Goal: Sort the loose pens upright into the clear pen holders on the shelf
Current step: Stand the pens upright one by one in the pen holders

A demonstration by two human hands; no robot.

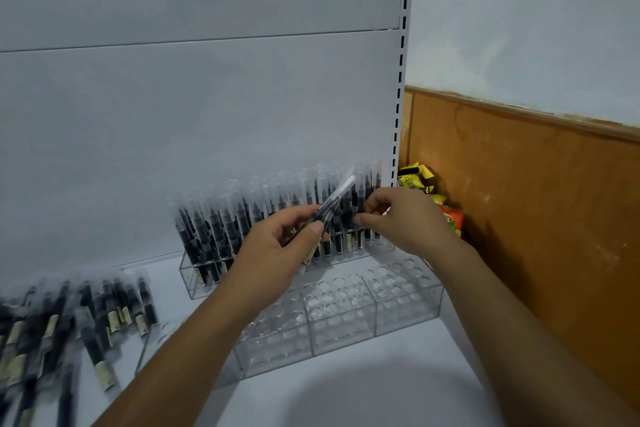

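My left hand [277, 250] grips a small bunch of black pens with clear caps [332, 204], tilted up to the right. My right hand [401, 218] pinches one upright pen [360, 208] among those standing in the rear clear holder [194, 277]. That rear holder is packed with several upright black pens. In front of it stands a lower clear holder [346, 315] whose round holes look empty. A heap of loose black pens with beige labels [62, 326] lies on the white shelf at the left.
The white shelf back panel [207, 114] rises behind the holders, with a slotted upright [398, 97] at its right. Beyond it are an orange-brown wooden panel [536, 201] and yellow and red packets [436, 201].
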